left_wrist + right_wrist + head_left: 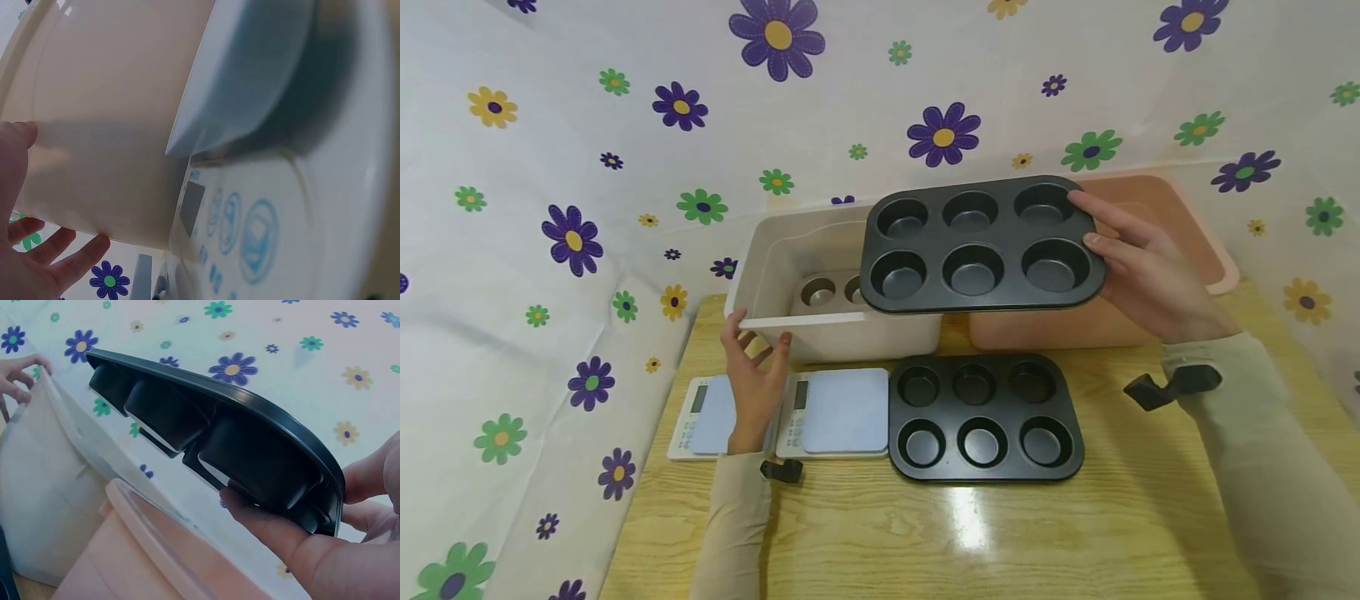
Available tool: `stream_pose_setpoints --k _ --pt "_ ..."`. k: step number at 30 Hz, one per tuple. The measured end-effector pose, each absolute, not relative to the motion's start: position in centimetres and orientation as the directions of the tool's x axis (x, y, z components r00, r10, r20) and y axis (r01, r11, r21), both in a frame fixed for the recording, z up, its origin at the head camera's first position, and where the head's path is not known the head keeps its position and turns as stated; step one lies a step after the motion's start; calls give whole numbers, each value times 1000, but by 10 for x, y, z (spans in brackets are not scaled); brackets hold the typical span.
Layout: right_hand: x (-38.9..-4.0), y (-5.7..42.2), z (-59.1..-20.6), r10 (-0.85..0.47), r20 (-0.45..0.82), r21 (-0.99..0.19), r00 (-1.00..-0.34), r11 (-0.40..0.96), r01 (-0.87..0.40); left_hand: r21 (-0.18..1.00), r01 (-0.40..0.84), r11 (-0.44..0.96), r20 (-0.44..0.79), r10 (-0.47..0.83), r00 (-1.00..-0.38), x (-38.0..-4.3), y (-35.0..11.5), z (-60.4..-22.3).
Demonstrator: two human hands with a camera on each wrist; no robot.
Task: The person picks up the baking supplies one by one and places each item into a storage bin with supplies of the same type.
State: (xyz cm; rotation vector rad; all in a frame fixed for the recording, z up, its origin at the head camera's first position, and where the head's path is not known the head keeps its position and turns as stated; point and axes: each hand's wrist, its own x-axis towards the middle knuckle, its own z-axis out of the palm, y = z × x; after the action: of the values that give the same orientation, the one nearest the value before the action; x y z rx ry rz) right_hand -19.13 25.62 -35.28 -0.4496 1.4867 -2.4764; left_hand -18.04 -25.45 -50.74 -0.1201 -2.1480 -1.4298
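My right hand grips a dark six-cup muffin tin by its right end, fingers on top and thumb beneath. The tin is raised over the white bin and the pink bin, its cups facing up. In the right wrist view, the undersides of the tin's cups show above the pink bin's rim. At the white bin's front left corner, my left hand holds the wall, its thumb on the front and fingers round the side. Inside that bin lies another muffin tin, partly hidden by the raised one.
A second dark muffin tin lies on the wooden table in front of the bins. To its left are two kitchen scales, one beside the tin and one behind my left wrist. A flowered cloth hangs behind.
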Motion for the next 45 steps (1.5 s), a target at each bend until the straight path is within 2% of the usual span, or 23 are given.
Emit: stream_pose_setpoints --k 6,12,19,26,45 --pt "-202 235 -355 -339 102 -904 -935 -424 55 844 343 413 466 -245 -850 -178 -250 -508" --pt "-207 213 -359 -345 45 -927 -938 -365 90 844 347 409 471 -253 -845 -162 -241 -488" --pt "-218 183 -353 -365 -21 -935 -931 -321 147 841 338 422 467 -250 -848 -175 -254 -513" --pt "-237 154 -338 -386 -71 -958 -920 -229 170 837 344 426 475 -254 -843 -178 -256 -509" --pt "-274 91 -332 -427 -214 -963 -879 -58 263 825 360 435 490 -236 -839 -180 -255 -511"
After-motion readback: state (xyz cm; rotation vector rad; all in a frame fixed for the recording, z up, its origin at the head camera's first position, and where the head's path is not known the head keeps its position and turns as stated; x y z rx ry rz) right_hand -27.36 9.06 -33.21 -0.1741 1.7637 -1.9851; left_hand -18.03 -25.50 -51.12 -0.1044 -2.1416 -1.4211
